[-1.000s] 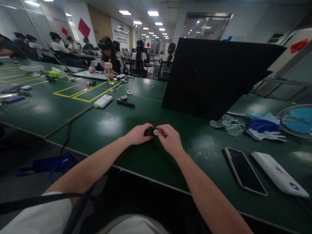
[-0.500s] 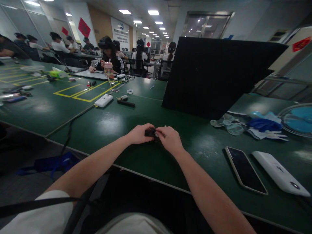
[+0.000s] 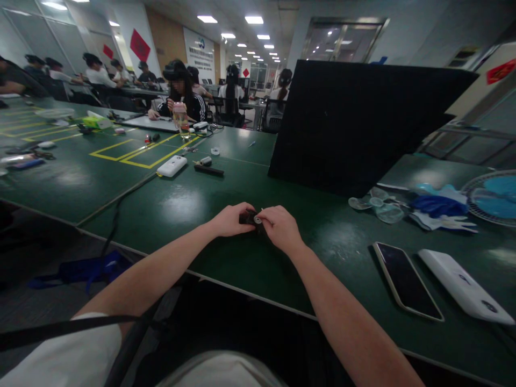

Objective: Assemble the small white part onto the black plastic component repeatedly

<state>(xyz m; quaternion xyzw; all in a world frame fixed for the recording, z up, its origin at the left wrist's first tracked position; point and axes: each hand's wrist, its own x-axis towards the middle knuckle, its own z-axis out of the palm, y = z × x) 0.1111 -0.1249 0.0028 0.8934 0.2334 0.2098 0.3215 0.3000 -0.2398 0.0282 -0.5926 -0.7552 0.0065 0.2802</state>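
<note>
I've my left fingers curled around the black part, right fingers pinching its pale disc, forearms slanting over the bench's near edge.

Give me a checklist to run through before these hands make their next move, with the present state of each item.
1. Left hand gripping the black part: ok.
2. Right hand with its fingertips at the small pale disc: ok.
3. Disc seated on the black part: cannot tell; the fingers hide the contact.
4. Smartphone away from the right arm: ok; it lies apart, to the arm's right.
5. Hands gloved, if that is wanted: not ok; both are bare, and a white glove lies on the green table.
6. Black panel apart from both hands: ok; it stands beyond them.
</note>
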